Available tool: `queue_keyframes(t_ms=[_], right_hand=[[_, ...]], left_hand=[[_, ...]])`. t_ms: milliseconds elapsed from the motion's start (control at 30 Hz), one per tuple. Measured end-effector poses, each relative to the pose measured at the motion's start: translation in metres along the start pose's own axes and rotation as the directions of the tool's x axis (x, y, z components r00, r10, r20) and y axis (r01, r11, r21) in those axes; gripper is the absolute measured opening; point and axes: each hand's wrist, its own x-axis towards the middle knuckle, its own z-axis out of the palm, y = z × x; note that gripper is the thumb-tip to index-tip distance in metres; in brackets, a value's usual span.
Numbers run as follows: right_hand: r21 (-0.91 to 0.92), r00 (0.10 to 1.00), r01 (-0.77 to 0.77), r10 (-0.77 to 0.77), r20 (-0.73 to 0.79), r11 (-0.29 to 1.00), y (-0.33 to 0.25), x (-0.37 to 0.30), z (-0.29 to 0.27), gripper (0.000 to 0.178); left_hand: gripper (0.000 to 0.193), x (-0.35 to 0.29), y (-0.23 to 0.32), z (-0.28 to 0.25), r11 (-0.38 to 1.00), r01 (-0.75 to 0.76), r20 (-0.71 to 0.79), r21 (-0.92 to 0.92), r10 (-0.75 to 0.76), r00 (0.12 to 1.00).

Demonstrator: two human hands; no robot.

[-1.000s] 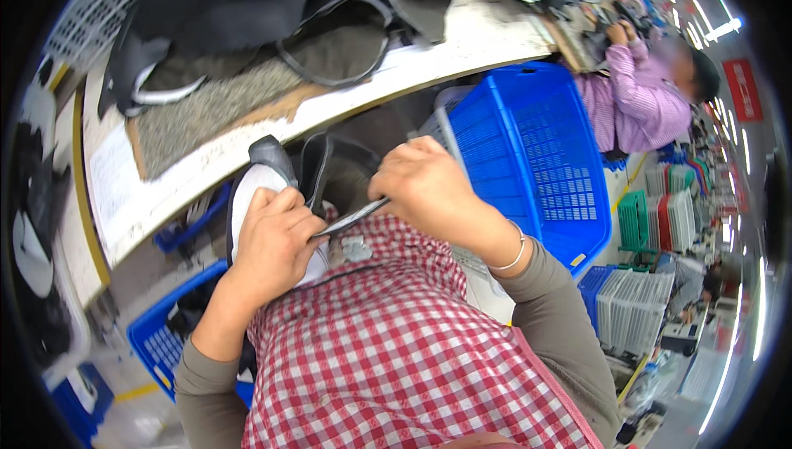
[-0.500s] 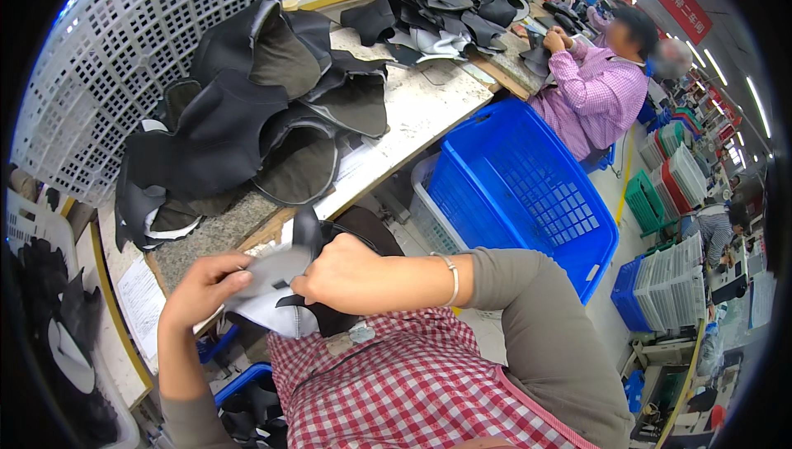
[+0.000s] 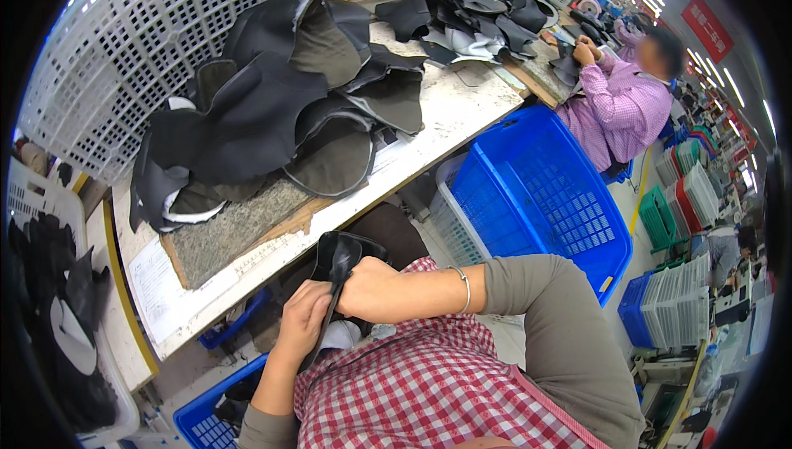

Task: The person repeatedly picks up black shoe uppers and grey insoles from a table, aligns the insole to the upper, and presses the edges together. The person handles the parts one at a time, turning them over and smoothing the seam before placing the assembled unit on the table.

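Note:
Over my lap, both hands are on a black shoe upper. My left hand presses its fingers against the near-left side of the upper, thumb side out of sight. My right hand is closed in a fist against the other side, its fingertips hidden by the upper. A white patch of the piece shows below my hands. On the bench, a heap of black uppers with dark grey-brown linings lies beyond my hands.
The white bench carries a rough grey board and a paper sheet. A white crate leans at far left. Blue baskets stand right of the bench. A co-worker in a pink checked shirt sits beyond, hands on dark pieces.
Both hands have moved closer together, the left hand coming right and down toward my lap. The upper has turned from its pale side to its dark side. The whole view has shifted slightly.

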Motion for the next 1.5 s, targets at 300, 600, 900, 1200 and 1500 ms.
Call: queue_keyframes(t_ms=[300, 600, 900, 1200, 1500], right_hand=[[-0.08, 0.997, -0.006, 0.012, 0.076, 0.997, -0.005, 0.001, 0.029, 0.007], [-0.02, 0.983, -0.138, 0.139, 0.123, 0.99, -0.003, -0.011, 0.014, 0.012], [-0.078, 0.995, 0.008, -0.001, 0.098, 0.997, -0.048, 0.011, 0.01, 0.005], [0.711, 0.804, -0.383, -0.165, 0.571, 0.59, 0.094, 0.044, 0.039, 0.038], [0.522, 0.733, -0.359, -0.113, 0.671, 0.773, 0.079, 0.05, 0.069, 0.041]], left_hand=[[0.01, 0.027, -0.007, 0.029, 0.932, 0.135, -0.22, 0.335, -0.062, 0.974], [0.075, -0.006, 0.075, -0.004, 0.99, 0.142, 0.134, 0.029, -0.144, 0.98], [0.035, 0.034, 0.029, -0.067, 0.98, 0.195, 0.436, 0.049, -0.196, 0.878], [0.048, -0.045, 0.031, 0.044, 0.975, 0.059, -0.402, 0.216, 0.034, 0.915], [0.046, -0.086, 0.008, 0.05, 0.741, -0.047, 0.258, 0.67, -0.173, 0.951]])
